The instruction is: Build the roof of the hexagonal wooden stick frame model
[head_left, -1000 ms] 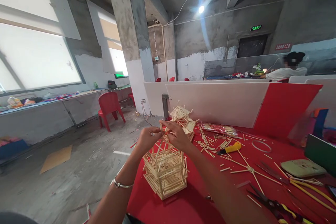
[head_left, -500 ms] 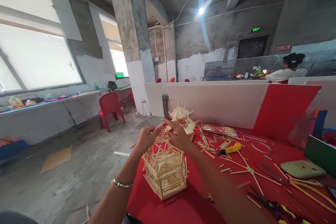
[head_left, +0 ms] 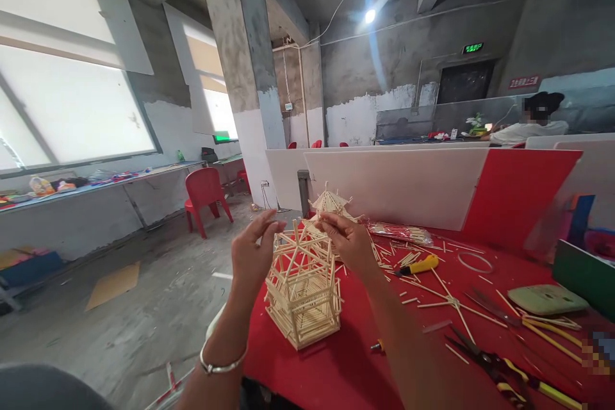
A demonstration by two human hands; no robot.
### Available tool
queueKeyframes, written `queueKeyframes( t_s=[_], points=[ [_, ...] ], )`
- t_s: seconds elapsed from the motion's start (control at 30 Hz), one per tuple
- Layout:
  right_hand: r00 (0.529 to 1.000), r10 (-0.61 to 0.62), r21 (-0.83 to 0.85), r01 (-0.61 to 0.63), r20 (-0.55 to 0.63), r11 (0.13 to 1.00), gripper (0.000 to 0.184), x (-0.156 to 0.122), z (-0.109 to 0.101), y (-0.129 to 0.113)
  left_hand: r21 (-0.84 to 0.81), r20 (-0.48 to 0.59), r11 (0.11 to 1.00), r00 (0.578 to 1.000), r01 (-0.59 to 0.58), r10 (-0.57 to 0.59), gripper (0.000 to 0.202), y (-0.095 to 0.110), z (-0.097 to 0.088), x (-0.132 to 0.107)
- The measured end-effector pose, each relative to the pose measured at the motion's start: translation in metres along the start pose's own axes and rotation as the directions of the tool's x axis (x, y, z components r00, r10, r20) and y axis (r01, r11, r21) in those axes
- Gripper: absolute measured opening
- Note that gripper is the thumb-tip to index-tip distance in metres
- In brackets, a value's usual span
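Observation:
A small hexagonal frame of thin wooden sticks (head_left: pixel 314 327) stands upright on the red tabletop (head_left: pixel 307 384). Slanting sticks at its top meet under a short upright peak stick (head_left: pixel 296 230). My left hand (head_left: pixel 252 253) is raised just left of the peak, fingers stretched and thumb apart, holding nothing that I can see. To the right of the peak is my right hand (head_left: pixel 348 240), its fingers bent forward with a small gap at the tips. Neither hand appears to touch the peak. Behind my right hand is a finished-looking stick pavilion roof (head_left: pixel 329 200), partly hidden.
Loose sticks, a yellow utility knife (head_left: pixel 420 265), a star of joined sticks (head_left: pixel 453 301), pliers (head_left: pixel 490 359) and a pale green case (head_left: pixel 548 299) lie to the right. White panels (head_left: pixel 394 186) edge the table's back. A person (head_left: pixel 533 128) sits far right; a red chair (head_left: pixel 207 195) stands left.
My hands were together at the peak of the stick frame. They have drawn apart to either side, leaving the peak stick exposed. The stick frame stays on the table.

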State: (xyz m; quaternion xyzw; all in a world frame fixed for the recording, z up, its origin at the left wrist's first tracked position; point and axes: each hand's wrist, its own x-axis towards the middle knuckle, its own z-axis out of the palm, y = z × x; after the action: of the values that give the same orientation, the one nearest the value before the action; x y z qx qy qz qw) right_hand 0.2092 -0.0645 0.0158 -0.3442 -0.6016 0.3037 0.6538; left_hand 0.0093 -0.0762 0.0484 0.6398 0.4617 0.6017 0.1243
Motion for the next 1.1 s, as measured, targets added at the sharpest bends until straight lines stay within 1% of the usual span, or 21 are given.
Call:
queueKeyframes(
  t_s=[0.1,0.17,0.23,0.3,0.37,0.4,0.47,0.53,0.6,0.7,0.77,0.83,0.9,0.97,1.1],
  points=[
    [0.996,0.057,0.047,-0.054,-0.071,0.997,0.02,-0.028,-0.001,-0.007,0.043,-0.036,0.998,0.999,-0.035,0.037,0.016,0.019,0.007,-0.035],
    [0.992,0.08,0.052,-0.075,-0.097,0.996,0.017,-0.046,-0.003,-0.011,0.004,-0.041,1.0,0.999,-0.016,0.016,0.01,0.026,0.017,-0.062],
    [0.99,0.108,0.028,-0.106,-0.093,0.994,0.017,-0.062,-0.008,-0.015,-0.038,-0.04,0.998,0.998,0.046,-0.048,0.007,0.031,0.03,-0.088],
    [0.988,0.137,-0.023,-0.139,-0.073,0.99,0.021,-0.073,-0.015,-0.02,-0.072,0.031,0.991,0.993,0.114,-0.112,0.011,0.035,0.044,-0.109],
    [0.986,0.153,-0.073,-0.157,-0.062,0.985,0.027,-0.08,-0.023,-0.025,-0.122,0.108,0.985,0.988,0.122,-0.109,0.017,0.039,0.057,-0.124],
    [0.986,0.151,-0.095,-0.158,-0.068,0.983,0.028,-0.082,-0.026,-0.028,-0.152,0.122,0.983,0.989,0.105,-0.087,0.017,0.041,0.063,-0.128],
    [0.986,0.14,-0.136,-0.151,-0.091,0.979,0.03,-0.086,-0.03,-0.031,-0.214,0.108,0.975,0.993,0.061,-0.038,0.015,0.045,0.073,-0.134],
    [0.984,0.124,-0.146,-0.142,-0.128,0.979,0.029,-0.089,-0.03,-0.033,-0.282,0.082,0.958,0.996,0.059,-0.037,0.019,0.05,0.083,-0.137],
    [0.981,0.105,-0.107,-0.123,-0.162,0.987,0.029,-0.093,-0.026,-0.034,-0.358,0.103,0.927,0.991,0.113,-0.082,0.022,0.054,0.092,-0.14],
    [0.975,0.075,-0.02,-0.081,-0.209,0.997,0.029,-0.096,-0.019,-0.031,-0.453,0.156,0.856,0.968,0.249,-0.199,0.029,0.061,0.101,-0.147],
    [0.967,0.06,0.017,-0.058,-0.246,0.998,0.028,-0.095,-0.016,-0.028,-0.48,0.205,0.814,0.944,0.326,-0.258,0.037,0.066,0.104,-0.151],
    [0.959,0.055,0.029,-0.049,-0.28,0.998,0.028,-0.092,-0.015,-0.025,-0.49,0.264,0.788,0.925,0.373,-0.274,0.044,0.07,0.103,-0.154],
    [0.953,0.051,0.013,-0.049,-0.3,0.999,0.027,-0.088,-0.015,-0.023,-0.496,0.324,0.775,0.912,0.392,-0.254,0.049,0.073,0.102,-0.155],
    [0.947,0.034,-0.016,-0.041,-0.319,0.999,0.027,-0.085,-0.015,-0.021,-0.503,0.362,0.769,0.904,0.394,-0.227,0.052,0.074,0.101,-0.156],
    [0.93,0.012,-0.022,-0.022,-0.367,1.0,0.026,-0.082,-0.016,-0.017,-0.501,0.399,0.767,0.894,0.4,-0.205,0.053,0.073,0.103,-0.156]
  ],
)
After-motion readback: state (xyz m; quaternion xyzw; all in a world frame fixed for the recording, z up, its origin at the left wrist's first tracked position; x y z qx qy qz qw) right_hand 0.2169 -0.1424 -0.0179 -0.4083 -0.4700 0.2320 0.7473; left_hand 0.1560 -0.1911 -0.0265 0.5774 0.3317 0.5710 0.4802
